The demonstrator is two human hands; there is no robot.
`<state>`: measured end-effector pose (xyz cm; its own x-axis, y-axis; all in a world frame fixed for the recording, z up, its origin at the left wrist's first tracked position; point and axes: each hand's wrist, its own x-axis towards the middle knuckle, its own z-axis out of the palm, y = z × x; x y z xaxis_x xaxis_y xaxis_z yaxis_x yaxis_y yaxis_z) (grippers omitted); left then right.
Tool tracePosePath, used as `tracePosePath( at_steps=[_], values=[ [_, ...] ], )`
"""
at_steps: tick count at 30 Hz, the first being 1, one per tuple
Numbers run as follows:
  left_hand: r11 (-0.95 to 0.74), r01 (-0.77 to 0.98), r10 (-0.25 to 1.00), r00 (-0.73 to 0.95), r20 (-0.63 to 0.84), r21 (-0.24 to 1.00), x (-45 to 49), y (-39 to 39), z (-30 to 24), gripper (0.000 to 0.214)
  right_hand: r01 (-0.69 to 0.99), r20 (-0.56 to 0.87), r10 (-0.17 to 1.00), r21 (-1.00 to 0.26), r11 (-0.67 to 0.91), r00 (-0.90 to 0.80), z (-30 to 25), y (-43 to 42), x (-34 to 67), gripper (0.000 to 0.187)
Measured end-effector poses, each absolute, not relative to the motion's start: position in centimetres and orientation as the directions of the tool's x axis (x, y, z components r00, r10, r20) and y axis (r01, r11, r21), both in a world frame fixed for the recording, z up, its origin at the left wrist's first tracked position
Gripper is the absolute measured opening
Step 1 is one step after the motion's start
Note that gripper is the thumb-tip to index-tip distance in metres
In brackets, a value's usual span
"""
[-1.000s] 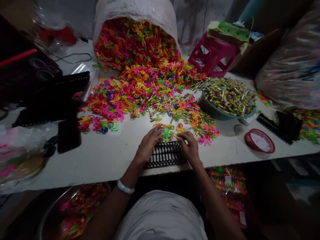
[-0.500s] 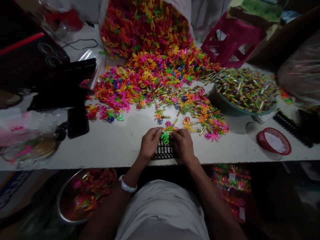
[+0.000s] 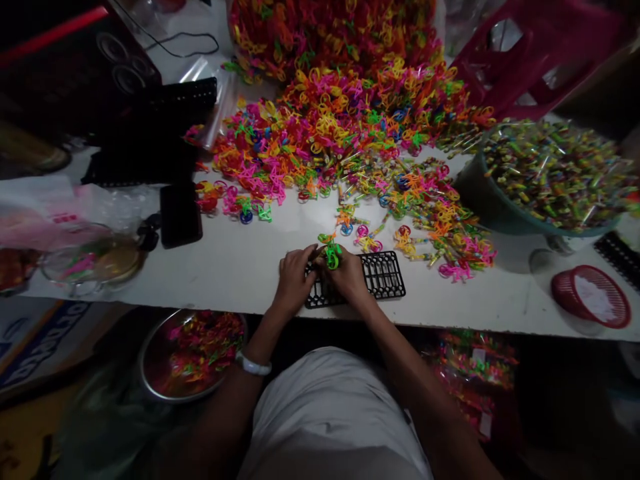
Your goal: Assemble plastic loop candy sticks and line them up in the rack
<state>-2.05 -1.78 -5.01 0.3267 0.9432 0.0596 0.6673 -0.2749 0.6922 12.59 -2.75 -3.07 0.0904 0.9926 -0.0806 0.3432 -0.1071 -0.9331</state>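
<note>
While your hands meet over the black grid tray [image 3: 387,275] at the near edge of the bench [image 3: 240,273], you hold a small neon-green plastic piece [image 3: 331,253] just above the tray's left end. It is looped and spiky. Your left hand [image 3: 293,283] and right hand [image 3: 350,279] both have their fingers closed on it, pinching from either side. Bare bench runs left of your hands along the near edge. Toward the far edge spreads the pile of coloured pieces [image 3: 350,127], and a teal bowl [image 3: 475,193] crowds the right side.
</note>
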Motion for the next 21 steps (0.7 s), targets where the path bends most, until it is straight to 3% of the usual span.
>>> tracePosePath(
  at_steps=[4, 15, 21],
  values=[
    [-0.279, 0.674, 0.946, 0.315, 0.075, 0.684, -2.0, -1.8, -5.3, 0.051, 0.46, -0.007, 0.999, -0.888, -0.025, 0.041, -2.6, -3.0, 12.2, 0.017],
    [-0.25, 0.68, 0.961, 0.262, 0.089, 0.689, -1.7, -1.9, -5.0, 0.051, 0.521, -0.048, 0.997, -0.85, -0.074, 0.065, -3.5, -3.2, 11.6, 0.015],
    [-0.268, 0.695, 0.957, 0.272, 0.101, 0.667, -2.2, -1.9, -5.7, 0.054, 0.81, -0.062, 0.992, -0.584, 0.05, -0.106, -3.2, -3.5, 10.5, 0.024]
  ],
)
